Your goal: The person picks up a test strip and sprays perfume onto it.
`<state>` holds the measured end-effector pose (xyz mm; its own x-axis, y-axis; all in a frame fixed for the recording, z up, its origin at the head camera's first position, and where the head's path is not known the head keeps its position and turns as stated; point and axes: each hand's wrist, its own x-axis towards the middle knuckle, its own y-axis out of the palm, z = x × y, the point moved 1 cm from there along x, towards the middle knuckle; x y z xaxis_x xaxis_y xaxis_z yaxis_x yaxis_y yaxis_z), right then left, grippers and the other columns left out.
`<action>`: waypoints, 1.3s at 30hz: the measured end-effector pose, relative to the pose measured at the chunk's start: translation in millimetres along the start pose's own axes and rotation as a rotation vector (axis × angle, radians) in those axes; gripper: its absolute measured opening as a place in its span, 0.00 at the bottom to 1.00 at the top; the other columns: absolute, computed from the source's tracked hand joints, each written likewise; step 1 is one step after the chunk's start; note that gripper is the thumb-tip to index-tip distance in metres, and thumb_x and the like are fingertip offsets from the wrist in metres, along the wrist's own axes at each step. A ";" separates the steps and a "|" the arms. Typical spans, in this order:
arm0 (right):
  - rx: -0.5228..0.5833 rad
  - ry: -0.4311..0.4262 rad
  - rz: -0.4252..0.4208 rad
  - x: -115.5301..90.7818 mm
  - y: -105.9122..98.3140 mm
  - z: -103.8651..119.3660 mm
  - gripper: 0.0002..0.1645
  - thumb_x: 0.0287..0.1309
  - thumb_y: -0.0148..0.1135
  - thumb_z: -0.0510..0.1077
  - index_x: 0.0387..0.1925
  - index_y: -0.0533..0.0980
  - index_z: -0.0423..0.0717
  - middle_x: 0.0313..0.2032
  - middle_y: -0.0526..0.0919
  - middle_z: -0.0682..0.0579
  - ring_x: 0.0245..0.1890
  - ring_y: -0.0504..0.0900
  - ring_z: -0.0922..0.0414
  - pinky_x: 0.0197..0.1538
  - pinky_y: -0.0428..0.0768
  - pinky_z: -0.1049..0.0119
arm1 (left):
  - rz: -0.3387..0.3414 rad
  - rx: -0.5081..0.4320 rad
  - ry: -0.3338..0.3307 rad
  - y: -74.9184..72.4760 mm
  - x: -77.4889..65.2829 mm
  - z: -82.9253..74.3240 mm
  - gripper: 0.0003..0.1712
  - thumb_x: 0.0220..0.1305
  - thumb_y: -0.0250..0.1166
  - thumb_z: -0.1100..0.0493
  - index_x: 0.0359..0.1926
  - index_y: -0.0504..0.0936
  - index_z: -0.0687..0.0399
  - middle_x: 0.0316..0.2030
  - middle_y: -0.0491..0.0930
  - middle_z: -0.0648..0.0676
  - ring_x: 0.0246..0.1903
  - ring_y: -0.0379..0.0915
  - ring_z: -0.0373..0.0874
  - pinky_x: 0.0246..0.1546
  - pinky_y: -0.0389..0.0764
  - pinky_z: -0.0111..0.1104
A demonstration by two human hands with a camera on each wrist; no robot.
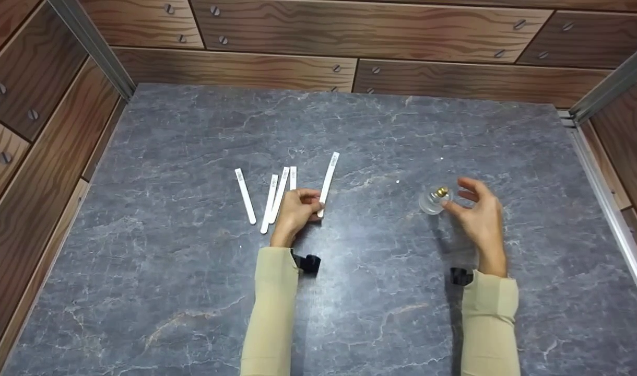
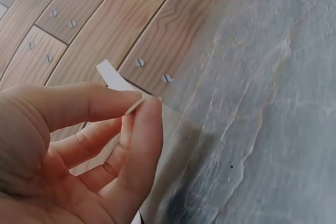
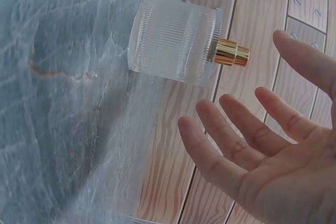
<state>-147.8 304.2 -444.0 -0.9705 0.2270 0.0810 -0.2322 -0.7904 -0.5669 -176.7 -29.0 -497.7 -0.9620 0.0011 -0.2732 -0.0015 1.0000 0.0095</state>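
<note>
My left hand (image 1: 296,213) pinches a white paper strip (image 1: 329,180) near its lower end, between thumb and fingertips. In the left wrist view the strip (image 2: 112,76) sticks out past the fingertips, tilted. Beside my right hand (image 1: 478,214) stands a clear ribbed glass perfume bottle (image 3: 173,40) with a gold spray nozzle (image 3: 232,53). The right fingers are spread and relaxed around an empty gap, close by the bottle's nozzle. From the head view, the bottle (image 1: 429,202) is upright on the table, partly overlapped by the thumb.
Several more white strips lie left of the left hand, one (image 1: 245,197) set apart from a loose fan of others (image 1: 269,203). The grey marbled table (image 1: 370,292) is bordered by wood-patterned walls (image 1: 276,68) at the back and sides.
</note>
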 end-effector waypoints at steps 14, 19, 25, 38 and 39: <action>0.012 0.027 0.064 6.8 5.9 -5.3 0.38 0.55 0.71 0.28 0.66 0.66 0.26 0.66 0.70 0.31 0.65 0.71 0.36 0.64 0.76 0.44 | 0.076 -0.097 -0.017 -1.3 -3.4 -4.3 0.19 0.62 0.60 0.80 0.55 0.76 0.77 0.30 0.85 0.63 0.25 0.83 0.43 0.31 0.89 0.32; 0.011 0.042 0.079 9.9 8.2 -7.8 0.39 0.56 0.70 0.28 0.67 0.65 0.27 0.67 0.69 0.31 0.66 0.70 0.35 0.66 0.75 0.45 | 0.077 -0.098 -0.013 -1.5 -4.4 -5.5 0.20 0.61 0.59 0.81 0.55 0.75 0.78 0.30 0.85 0.65 0.25 0.83 0.44 0.32 0.89 0.32; 0.012 0.046 0.091 12.4 11.7 -9.7 0.40 0.55 0.71 0.28 0.67 0.64 0.26 0.66 0.69 0.30 0.66 0.69 0.35 0.67 0.73 0.46 | 0.089 -0.095 -0.009 -2.2 -5.6 -5.5 0.19 0.61 0.58 0.81 0.54 0.75 0.77 0.28 0.84 0.63 0.24 0.84 0.44 0.31 0.89 0.32; -0.034 0.070 0.160 14.2 16.2 -15.2 0.42 0.57 0.70 0.30 0.69 0.62 0.25 0.67 0.67 0.28 0.69 0.66 0.34 0.71 0.67 0.45 | 0.103 -0.104 -0.026 -2.5 -8.6 -2.5 0.19 0.62 0.58 0.80 0.55 0.75 0.77 0.29 0.85 0.64 0.23 0.84 0.43 0.31 0.89 0.32; -0.033 0.073 0.166 13.8 16.4 -15.7 0.42 0.57 0.70 0.29 0.69 0.61 0.25 0.67 0.67 0.28 0.69 0.66 0.34 0.71 0.67 0.45 | 0.103 -0.107 -0.025 -2.2 -9.0 -1.6 0.19 0.62 0.58 0.80 0.55 0.75 0.77 0.29 0.85 0.64 0.23 0.84 0.43 0.31 0.89 0.32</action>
<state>-164.0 303.3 -465.0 -0.9877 0.1370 -0.0751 -0.0661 -0.8016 -0.5942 -168.5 -31.2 -493.7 -0.9514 0.1055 -0.2894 0.0666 0.9877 0.1412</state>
